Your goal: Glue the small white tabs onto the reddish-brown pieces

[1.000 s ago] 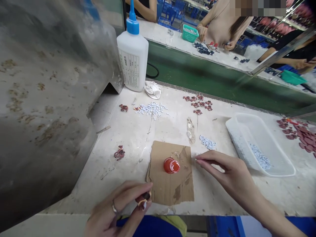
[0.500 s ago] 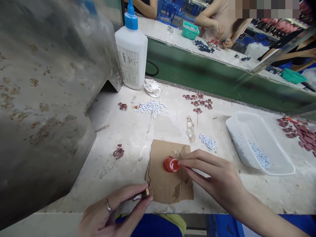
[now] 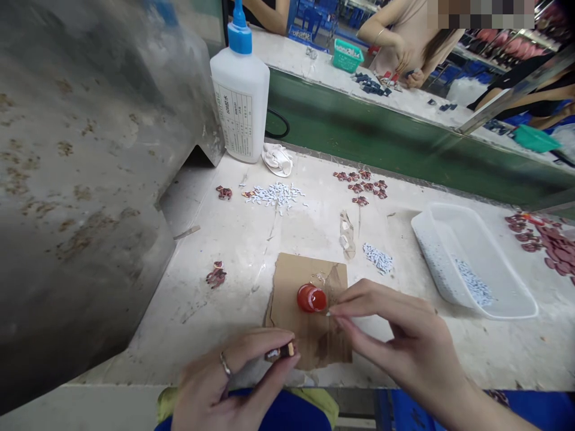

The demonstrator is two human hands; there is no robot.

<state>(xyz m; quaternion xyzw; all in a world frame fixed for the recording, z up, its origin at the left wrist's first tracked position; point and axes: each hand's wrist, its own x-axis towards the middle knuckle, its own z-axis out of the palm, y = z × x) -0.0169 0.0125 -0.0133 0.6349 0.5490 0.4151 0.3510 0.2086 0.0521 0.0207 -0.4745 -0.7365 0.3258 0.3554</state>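
Observation:
Between thumb and forefinger, my left hand (image 3: pixel 238 377) pinches a small dark figurine (image 3: pixel 284 351) with an orange-tan end and a whitish part. My right hand (image 3: pixel 395 335) is closed in a pinch on a tiny pale piece (image 3: pixel 329 313), just right of a small red cup (image 3: pixel 312 299). That cup stands on a torn cardboard piece (image 3: pixel 287 281) and has shiny contents. Similar brown figurines (image 3: pixel 216 276) lie on the table at left. A pile of tiny pale blue-white pieces (image 3: pixel 278 194) lies farther back, and a smaller pile (image 3: pixel 378 258) is beyond my right hand.
A white plastic tray (image 3: pixel 426 257) holding more tiny pieces stands at right, near reddish-brown parts (image 3: pixel 557 245). A white glue bottle (image 3: pixel 242 102) stands at the back beside a crumpled white item (image 3: pixel 277 159). A large metal housing (image 3: pixel 90 179) fills the left. Co-workers sit beyond the green divider (image 3: pixel 359 117).
My left hand has moved right with the figurine, closer to the cup. My right hand has drawn back from the cup's rim, slightly right and down, with the tiny pale piece showing at its fingertips.

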